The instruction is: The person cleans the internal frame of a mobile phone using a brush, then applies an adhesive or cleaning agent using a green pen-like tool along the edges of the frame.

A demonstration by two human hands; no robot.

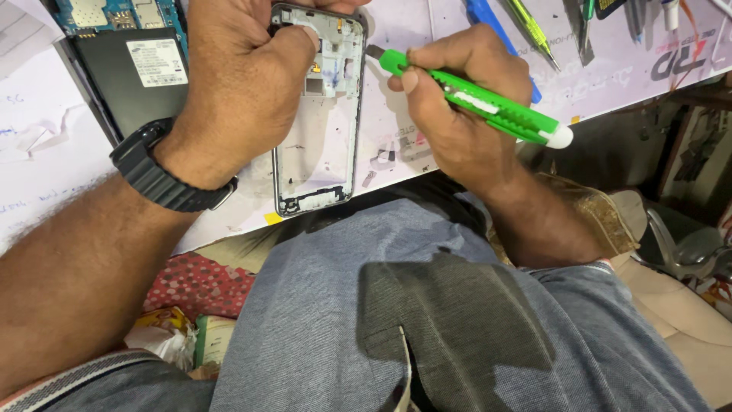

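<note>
Head view: my left hand [240, 84] clamped the phone frame [320, 145] flat against the mat [396, 160], thumb pressing its top. Right of it, my right hand [457, 107] pinched the green knife [488, 103], blade beside the frame's right edge. Scraping seemed underway; steady, shallow strokes were needed.

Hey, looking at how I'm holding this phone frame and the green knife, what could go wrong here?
The green utility knife in your right hand points its blade tip toward your left hand, which pins the phone frame; a slip might cut those fingers. The frame's lower end overhangs the table edge, so it may tip toward your lap if released.
</note>
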